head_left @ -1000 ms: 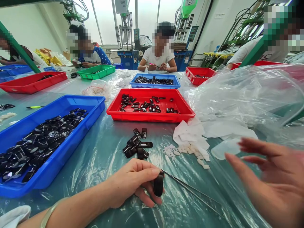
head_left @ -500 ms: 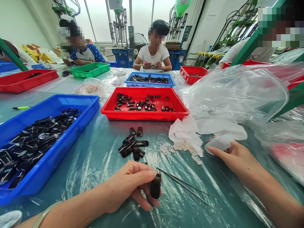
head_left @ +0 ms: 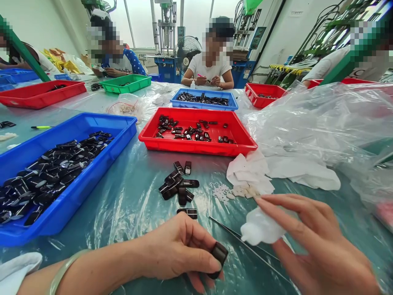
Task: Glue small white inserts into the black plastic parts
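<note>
Plastic-covered worktable (head_left: 129,205), shared with other seated workers. Black part (head_left: 218,256) pinched between thumb and fingers of the left hand (head_left: 181,250), low over the table near the front edge. Right hand (head_left: 313,246) grasps a small white squeeze bottle (head_left: 260,229), just right of the part. Tweezers (head_left: 245,246) lie between the hands. Beyond: loose black parts (head_left: 178,186), white chips (head_left: 236,191), red tray (head_left: 196,145), blue tray (head_left: 76,192).
</note>
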Demonstrator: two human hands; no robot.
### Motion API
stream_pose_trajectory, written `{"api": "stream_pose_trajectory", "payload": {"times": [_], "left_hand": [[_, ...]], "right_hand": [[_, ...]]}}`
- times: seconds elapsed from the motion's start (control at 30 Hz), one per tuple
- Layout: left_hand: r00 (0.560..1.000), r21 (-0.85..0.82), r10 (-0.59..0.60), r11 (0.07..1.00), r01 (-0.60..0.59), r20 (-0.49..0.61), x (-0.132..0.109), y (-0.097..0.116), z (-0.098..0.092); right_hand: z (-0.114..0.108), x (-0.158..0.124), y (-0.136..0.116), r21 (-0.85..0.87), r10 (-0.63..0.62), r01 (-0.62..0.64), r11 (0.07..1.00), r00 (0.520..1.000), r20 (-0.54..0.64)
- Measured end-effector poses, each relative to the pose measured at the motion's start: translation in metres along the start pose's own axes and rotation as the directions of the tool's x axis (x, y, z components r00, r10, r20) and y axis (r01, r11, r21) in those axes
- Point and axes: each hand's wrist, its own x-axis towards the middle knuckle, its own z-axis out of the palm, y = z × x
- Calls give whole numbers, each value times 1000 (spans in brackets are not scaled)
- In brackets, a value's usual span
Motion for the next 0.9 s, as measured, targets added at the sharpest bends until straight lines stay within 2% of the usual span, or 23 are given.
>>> {"api": "stream_pose_trajectory", "payload": {"times": [0.1,0.23,0.37,0.6,0.9], "left_hand": [[1000,9,-9,1000,8,16,0,-1,1],[999,28,-18,999,17,30,0,-3,0],[998,41,-27,999,24,53,0,-2,0],[996,57,-59,997,55,69,-2,1,1],[995,69,-80,995,76,65,-2,1,2]], "right_hand": [[1,-1,-5,-42,-90,91,995,996,22],[0,-4,-7,-65,-107,111,992,993,54],[-1,-7,-8,-84,-152,153,985,988,23],[-3,-9,-10,-53,-226,229,972,972,61],[-2,-10,-17,-45,-189,191,981,981,41]]}}
